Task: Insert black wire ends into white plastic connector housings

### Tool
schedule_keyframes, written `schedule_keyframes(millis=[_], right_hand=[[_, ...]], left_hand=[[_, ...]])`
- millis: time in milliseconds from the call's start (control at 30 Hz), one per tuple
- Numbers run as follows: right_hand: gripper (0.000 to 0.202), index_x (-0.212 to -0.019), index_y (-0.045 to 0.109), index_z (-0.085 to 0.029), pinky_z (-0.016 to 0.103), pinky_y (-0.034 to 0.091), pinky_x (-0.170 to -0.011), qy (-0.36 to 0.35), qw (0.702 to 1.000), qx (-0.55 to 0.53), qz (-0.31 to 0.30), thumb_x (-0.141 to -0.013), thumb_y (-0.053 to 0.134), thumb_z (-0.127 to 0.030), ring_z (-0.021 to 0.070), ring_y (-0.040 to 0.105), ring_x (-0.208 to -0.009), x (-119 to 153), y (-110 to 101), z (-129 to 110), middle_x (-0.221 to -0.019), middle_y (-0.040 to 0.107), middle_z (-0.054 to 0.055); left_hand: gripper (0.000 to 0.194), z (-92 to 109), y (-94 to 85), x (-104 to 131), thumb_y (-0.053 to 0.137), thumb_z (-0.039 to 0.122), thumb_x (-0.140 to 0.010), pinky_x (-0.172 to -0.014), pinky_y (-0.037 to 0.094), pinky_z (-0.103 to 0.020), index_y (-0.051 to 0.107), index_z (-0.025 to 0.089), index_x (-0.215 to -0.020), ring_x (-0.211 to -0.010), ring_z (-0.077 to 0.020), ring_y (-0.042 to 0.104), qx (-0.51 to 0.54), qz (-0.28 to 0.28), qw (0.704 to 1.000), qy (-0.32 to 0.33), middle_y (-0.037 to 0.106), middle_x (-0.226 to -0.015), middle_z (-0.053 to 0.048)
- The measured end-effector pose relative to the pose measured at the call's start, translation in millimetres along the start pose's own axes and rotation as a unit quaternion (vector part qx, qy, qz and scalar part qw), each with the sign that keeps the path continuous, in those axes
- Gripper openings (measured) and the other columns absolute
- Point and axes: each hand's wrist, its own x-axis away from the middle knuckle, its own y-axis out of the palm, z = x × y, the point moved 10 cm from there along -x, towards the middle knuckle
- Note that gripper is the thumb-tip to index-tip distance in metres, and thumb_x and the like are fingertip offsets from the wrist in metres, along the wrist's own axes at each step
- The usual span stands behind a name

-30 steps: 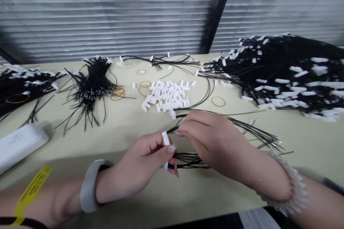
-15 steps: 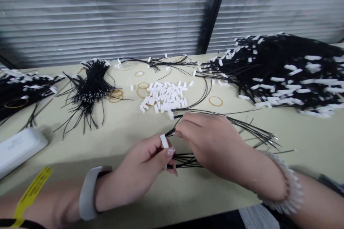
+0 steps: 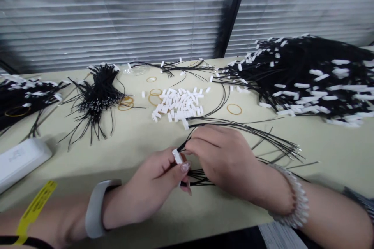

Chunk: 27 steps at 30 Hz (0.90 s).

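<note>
My left hand [image 3: 159, 181] pinches a white connector housing [image 3: 178, 156] between thumb and fingers. Several black wires [image 3: 200, 172] run from behind the thumb out to the right, under my right hand. My right hand [image 3: 223, 155] is closed, its thumb and index finger gripping a black wire [image 3: 182, 146] right beside the top end of the housing. Whether that wire's tip sits inside the housing I cannot tell. Just beyond, a bundle of black wires [image 3: 271, 139] with bare metal ends lies on the table, one white connector [image 3: 185, 124] at its left end.
Loose white connectors [image 3: 181, 103] lie heaped mid-table, with yellow rubber bands [image 3: 234, 109] around them. A large pile of black wires [image 3: 309, 70] fills the back right; a tied wire bundle [image 3: 101, 93] stands at the left. A white device [image 3: 22, 161] lies front left, and blinds [image 3: 117, 15] rise behind.
My right hand has shifted slightly left, its fingertips now closer to the connector housing. The housing in my left hand has tilted a little and moved down slightly.
</note>
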Motion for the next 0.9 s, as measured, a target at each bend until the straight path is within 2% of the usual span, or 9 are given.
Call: schedule_keyframes(millis=[167, 400, 500, 667, 833, 900], right_hand=[[0.021, -0.067, 0.055, -0.016, 0.025, 0.027, -0.053, 0.004, 1.0, -0.025, 0.013, -0.076, 0.04, -0.004, 0.0103, 0.037, -0.059, -0.7, -0.4, 1.3, -0.064, 0.049, 0.0], [0.024, -0.064, 0.053, -0.016, 0.026, 0.031, -0.056, -0.023, 1.0, 0.001, -0.012, -0.082, 0.039, -0.011, 0.0112, 0.038, -0.06, -0.9, 2.0, -7.2, -0.064, 0.05, 0.001], [0.024, -0.069, 0.057, -0.017, 0.026, 0.033, -0.057, -0.022, 1.0, 0.016, -0.005, -0.082, 0.039, -0.01, 0.0116, 0.041, -0.062, -2.1, -2.5, -4.7, -0.067, 0.053, 0.001], [0.021, -0.075, 0.061, -0.017, 0.028, 0.039, -0.065, -0.019, 0.996, 0.072, 0.04, -0.085, 0.042, -0.012, 0.0142, 0.048, -0.072, -4.3, -22.7, 8.2, -0.074, 0.059, 0.003], [0.006, -0.079, 0.057, -0.017, 0.029, 0.042, -0.066, 0.023, 0.982, 0.084, 0.168, -0.082, 0.052, -0.015, 0.0154, 0.052, -0.077, -0.3, -67.8, 21.6, -0.079, 0.058, 0.006], [0.006, -0.075, 0.055, -0.017, 0.028, 0.041, -0.063, 0.021, 0.99, 0.043, 0.135, -0.081, 0.054, -0.019, 0.014, 0.05, -0.072, -2.3, -67.1, 22.3, -0.074, 0.055, 0.005]], left_hand=[[0.027, -1.1, 1.2, -0.1, 0.043, 0.028, -0.085, -0.059, 0.045, -0.025, 0.053, 0.016, -0.064, -0.06, -0.0127, 0.053, 0.015, -0.001, 1.0, -0.005, 0.054, -0.062, 0.0], [0.026, -1.3, 3.1, 0.4, 0.045, 0.027, -0.085, -0.059, 0.047, -0.025, 0.054, 0.015, -0.063, -0.059, -0.0125, 0.054, 0.045, -0.002, 0.999, -0.007, 0.053, -0.062, 0.0], [0.025, -6.3, 1.8, -0.5, 0.05, 0.032, -0.083, -0.058, 0.047, -0.025, 0.052, 0.015, -0.064, -0.058, -0.012, 0.054, 0.092, 0.008, 0.996, -0.022, 0.053, -0.062, 0.001], [0.023, -20.2, -2.6, -2.7, 0.058, 0.035, -0.079, -0.061, 0.05, -0.029, 0.053, 0.015, -0.069, -0.058, -0.012, 0.058, 0.187, 0.032, 0.98, -0.063, 0.055, -0.062, 0.002], [0.02, -30.2, -11.9, -3.2, 0.062, 0.032, -0.078, -0.064, 0.052, -0.03, 0.056, 0.014, -0.071, -0.059, -0.0106, 0.057, 0.273, 0.078, 0.956, -0.076, 0.057, -0.062, 0.002], [0.018, -33.1, -15.1, -3.9, 0.063, 0.03, -0.077, -0.064, 0.053, -0.028, 0.056, 0.014, -0.07, -0.059, -0.0097, 0.057, 0.314, 0.099, 0.941, -0.081, 0.057, -0.062, 0.002]])
